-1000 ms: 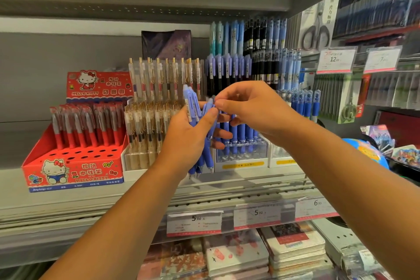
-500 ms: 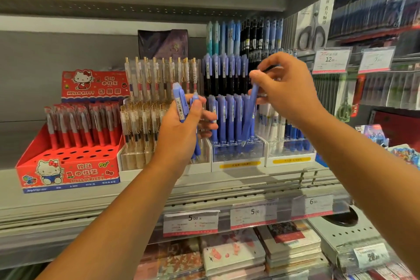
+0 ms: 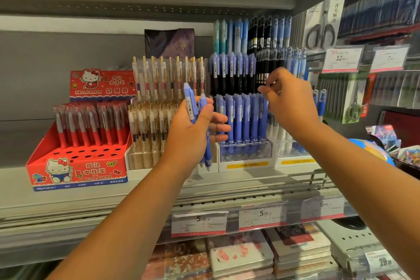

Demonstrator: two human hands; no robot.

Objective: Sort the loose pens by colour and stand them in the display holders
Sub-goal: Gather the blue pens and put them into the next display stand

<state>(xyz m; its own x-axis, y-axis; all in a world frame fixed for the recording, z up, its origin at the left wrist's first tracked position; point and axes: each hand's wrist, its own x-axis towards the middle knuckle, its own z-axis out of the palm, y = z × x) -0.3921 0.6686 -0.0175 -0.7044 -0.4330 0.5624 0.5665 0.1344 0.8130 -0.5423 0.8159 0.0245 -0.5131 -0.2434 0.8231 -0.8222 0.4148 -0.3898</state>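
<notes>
Fingers of the left hand wrapped round a few blue pens — likely light, stiff, slick plastic, so pinch one mid-barrel. The right hand hovers loosely curled, seemingly empty, by the blue row standing in the clear holder.

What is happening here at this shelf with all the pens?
A person is filling pen displays on a shop shelf. The left grip holds a few loose blue pens upright. The right grip hovers, fingers loosely curled and seemingly empty, by the top of the row of matching blue pens standing in the clear holder. The pens in hand are not yet placed.
</notes>
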